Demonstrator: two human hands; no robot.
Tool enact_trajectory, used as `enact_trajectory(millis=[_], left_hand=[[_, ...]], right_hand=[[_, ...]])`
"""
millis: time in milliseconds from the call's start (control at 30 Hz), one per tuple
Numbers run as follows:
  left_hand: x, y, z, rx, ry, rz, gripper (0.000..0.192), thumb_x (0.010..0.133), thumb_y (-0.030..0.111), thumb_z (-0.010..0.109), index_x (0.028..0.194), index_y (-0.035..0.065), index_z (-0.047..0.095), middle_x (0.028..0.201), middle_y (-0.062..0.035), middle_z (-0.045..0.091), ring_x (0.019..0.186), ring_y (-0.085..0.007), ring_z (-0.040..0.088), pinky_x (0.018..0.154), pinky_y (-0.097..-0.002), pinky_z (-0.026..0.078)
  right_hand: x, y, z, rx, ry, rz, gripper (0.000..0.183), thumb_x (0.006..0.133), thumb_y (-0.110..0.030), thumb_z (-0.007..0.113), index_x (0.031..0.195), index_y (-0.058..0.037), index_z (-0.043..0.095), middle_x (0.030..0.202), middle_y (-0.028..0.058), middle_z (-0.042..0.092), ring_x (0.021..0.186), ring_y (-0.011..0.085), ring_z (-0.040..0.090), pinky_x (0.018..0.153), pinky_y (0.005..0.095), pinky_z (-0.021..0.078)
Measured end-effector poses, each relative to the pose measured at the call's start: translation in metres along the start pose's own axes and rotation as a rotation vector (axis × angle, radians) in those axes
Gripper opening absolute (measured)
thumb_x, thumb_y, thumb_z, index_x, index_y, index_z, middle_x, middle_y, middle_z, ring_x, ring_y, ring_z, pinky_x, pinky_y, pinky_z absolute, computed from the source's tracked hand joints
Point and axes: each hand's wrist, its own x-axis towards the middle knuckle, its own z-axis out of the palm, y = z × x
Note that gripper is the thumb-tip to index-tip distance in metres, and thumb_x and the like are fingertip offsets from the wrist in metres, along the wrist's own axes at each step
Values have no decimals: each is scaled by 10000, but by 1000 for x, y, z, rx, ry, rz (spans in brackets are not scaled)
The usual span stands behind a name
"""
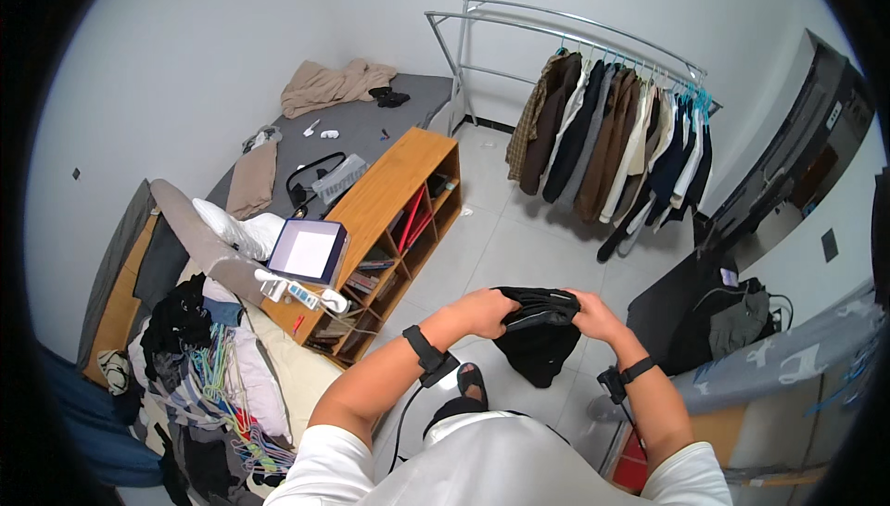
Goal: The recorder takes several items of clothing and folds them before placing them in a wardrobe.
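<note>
A black garment [539, 353] hangs in front of me above the tiled floor, its gathered top edge stretched between both fists. My left hand [487, 313] is closed on the left end of that edge, and my right hand [594, 315] grips the right end. The lower part of the cloth dangles down to a narrow end. What kind of garment it is, I cannot tell. Each forearm wears a black strap with a small device and a cable.
A metal clothes rack [535, 25] with many hung garments stands ahead. Left are a wooden cubby shelf [396, 179] with an open box [306, 250] and power strips, a grey bed [424, 92], and piled clothes with plastic hangers [215, 374]. A black case-like object [667, 304] lies right.
</note>
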Motion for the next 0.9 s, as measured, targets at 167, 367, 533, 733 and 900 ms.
enact_trajectory(millis=[167,367,533,733,900], left_hand=[[38,-56,-10,431,127,-128,190,714,115,723,896,65,743,838,-153,738,876,-367,709,800,-499,577],[52,-90,-50,595,413,-138,236,735,168,760,957,95,726,834,-79,734,863,-295,703,642,-417,563],[55,-107,-98,460,214,-205,177,791,182,740,943,93,722,870,-74,740,895,-291,712,638,-425,571],[80,-148,-136,602,131,-337,134,773,147,769,888,79,757,946,-81,731,972,-319,686,731,-435,580],[99,-184,-147,156,497,-80,182,846,93,738,995,14,670,1221,-133,597,1218,-361,542,1028,-430,479]], right_hand=[[60,1,-12,-5,-12,17,400,907,92,566,1293,7,624,1107,38,703,1026,113,599,930,294,504],[116,18,-32,-24,57,25,473,836,100,557,1294,1,621,1057,143,731,976,179,649,913,322,510],[159,1,-42,-56,-16,-20,486,800,122,512,1256,2,628,1017,164,718,944,190,642,899,317,508],[216,17,-61,9,-24,-74,500,798,125,515,1271,9,628,1039,150,724,964,170,627,919,311,501],[268,40,-103,106,-15,-90,462,840,126,530,1278,22,635,1115,82,723,1028,143,613,954,310,493]])
